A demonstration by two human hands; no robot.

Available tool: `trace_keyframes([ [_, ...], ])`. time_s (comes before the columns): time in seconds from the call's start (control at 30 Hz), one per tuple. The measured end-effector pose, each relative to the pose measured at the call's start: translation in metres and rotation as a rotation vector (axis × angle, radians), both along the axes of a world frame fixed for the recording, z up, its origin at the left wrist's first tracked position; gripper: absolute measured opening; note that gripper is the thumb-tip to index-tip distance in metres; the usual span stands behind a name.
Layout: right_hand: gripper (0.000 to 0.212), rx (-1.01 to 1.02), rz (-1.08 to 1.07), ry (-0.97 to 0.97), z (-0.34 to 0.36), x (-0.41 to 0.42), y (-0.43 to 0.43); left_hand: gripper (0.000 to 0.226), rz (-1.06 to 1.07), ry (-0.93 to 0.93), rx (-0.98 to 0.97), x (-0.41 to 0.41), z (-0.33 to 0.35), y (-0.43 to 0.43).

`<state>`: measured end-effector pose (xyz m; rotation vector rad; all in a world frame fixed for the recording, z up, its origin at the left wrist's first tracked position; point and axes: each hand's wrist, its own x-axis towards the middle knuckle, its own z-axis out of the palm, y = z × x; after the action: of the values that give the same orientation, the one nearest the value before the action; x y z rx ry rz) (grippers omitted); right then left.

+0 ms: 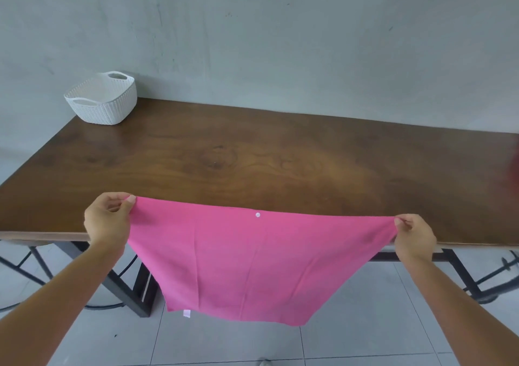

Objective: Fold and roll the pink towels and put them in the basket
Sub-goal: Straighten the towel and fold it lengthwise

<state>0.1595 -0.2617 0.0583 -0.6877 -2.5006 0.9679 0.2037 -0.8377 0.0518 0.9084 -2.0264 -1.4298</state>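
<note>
Towel [252, 261], pink, held spread in air between both hands, top edge stretched over near edge of surface [280, 163], rest hanging down in front of it toward tiled floor [351, 337]. Left hand [108, 219] pinches top left corner with thumb and curled fingers. Right hand [414, 236] pinches top right corner same way. Small white dot near top edge, midway between hands; white tag at bottom edge, below left hand side. Basket [102, 101], white, stands on surface far beyond left hand, by grey wall [280, 42].
</note>
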Motion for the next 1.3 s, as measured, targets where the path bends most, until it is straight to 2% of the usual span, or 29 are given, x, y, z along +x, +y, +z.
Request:
trace_keyframes([
  [0.17, 0.021, -0.023, -0.045, -0.082, -0.021, -0.044, 0.011, 0.003, 0.067, -0.11, -0.108, -0.028, -0.014, 0.027],
  [0.33, 0.024, 0.147, -0.028, -0.122, -0.035, -0.077, 0.017, 0.009, 0.17, -0.282, -0.258, -0.058, -0.033, 0.042],
  [0.47, 0.021, 0.276, 0.036, -0.121, -0.045, -0.101, 0.025, 0.008, 0.17, -0.352, -0.359, -0.083, -0.038, 0.052],
  [0.6, 0.018, 0.317, 0.069, -0.114, -0.045, -0.133, 0.029, 0.008, 0.15, -0.327, -0.412, -0.112, -0.043, 0.057],
  [0.73, 0.025, 0.312, 0.065, -0.118, -0.045, -0.163, 0.029, 0.008, 0.156, -0.283, -0.421, -0.138, -0.046, 0.059],
  [1.3, 0.019, 0.36, 0.0, -0.116, -0.061, -0.295, 0.026, 0.003, 0.15, -0.217, -0.428, -0.261, -0.047, 0.055],
])
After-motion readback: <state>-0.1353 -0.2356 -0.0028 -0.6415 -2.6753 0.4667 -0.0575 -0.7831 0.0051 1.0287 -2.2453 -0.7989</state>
